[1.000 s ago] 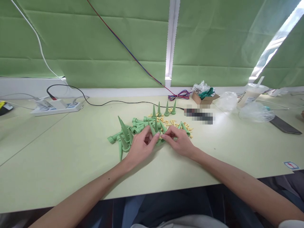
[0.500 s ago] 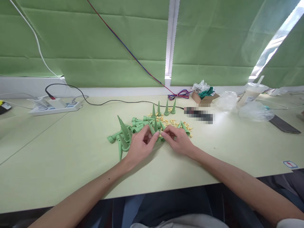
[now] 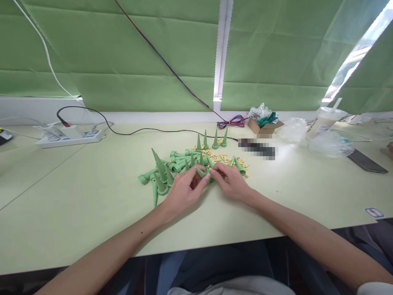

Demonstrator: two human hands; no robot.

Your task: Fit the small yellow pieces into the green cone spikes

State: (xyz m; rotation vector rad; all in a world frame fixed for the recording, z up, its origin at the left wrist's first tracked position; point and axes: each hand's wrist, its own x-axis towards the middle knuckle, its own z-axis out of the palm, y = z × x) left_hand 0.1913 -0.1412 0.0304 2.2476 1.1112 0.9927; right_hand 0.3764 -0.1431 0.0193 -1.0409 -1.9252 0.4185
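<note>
My left hand [image 3: 184,189] is closed on a green cone [image 3: 200,172], whose tip points up and to the left between thumb and fingers. Right beside it, my right hand [image 3: 230,180] has thumb and index finger pinched at the cone's base; whatever small thing they hold is hidden. Around both hands lie several green cones, some standing like the one at the left [image 3: 160,185], others on their sides. Small yellow pieces [image 3: 223,157] are scattered behind my right hand. Several cones stand upright at the back of the pile, one of them [image 3: 215,141] beside yellow pieces.
A power strip [image 3: 70,137] with a black cable [image 3: 147,129] is at the back left. Toward the right are a small cardboard box [image 3: 264,129], a blurred dark object [image 3: 257,148], plastic bags [image 3: 330,144], a drink cup [image 3: 322,123] and a dark phone [image 3: 367,161].
The cone in my left hand has tilted from nearly upright to leaning left and lower. My left hand has turned slightly, and my right hand has barely moved.
</note>
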